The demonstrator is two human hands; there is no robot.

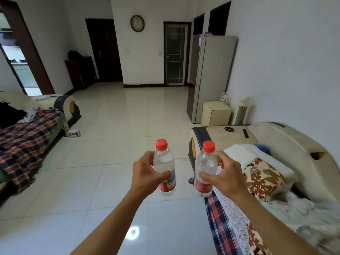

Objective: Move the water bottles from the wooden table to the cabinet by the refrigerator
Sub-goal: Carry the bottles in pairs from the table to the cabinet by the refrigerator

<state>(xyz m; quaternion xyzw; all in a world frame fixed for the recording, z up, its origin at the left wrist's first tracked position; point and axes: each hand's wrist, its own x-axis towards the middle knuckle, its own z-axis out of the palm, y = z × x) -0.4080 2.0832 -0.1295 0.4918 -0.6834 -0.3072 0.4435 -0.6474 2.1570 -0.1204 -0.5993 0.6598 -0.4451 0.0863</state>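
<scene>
Clear ribbed plastic, red screw caps, red labels: two water bottles held upright over glossy pale floor tiles (114, 115). Left hand (147, 173) grips the left bottle (164, 166) around its middle, thumb across the front. Right hand (223, 173) grips the right bottle (205, 168) the same way, fingers curled round the body. Bottles sit side by side, apart, not touching. Far right: boxy cream cabinet (215, 113) just beside the tall grey refrigerator (211, 74); two more bottles (224, 97) stand at the cabinet's back edge by the wall. Slim white tower fan (242, 112) next to the cabinet. Cream sofa (287, 144) right with floral cloth; plaid blanket (25, 140) left. Round wall clock (137, 23).
</scene>
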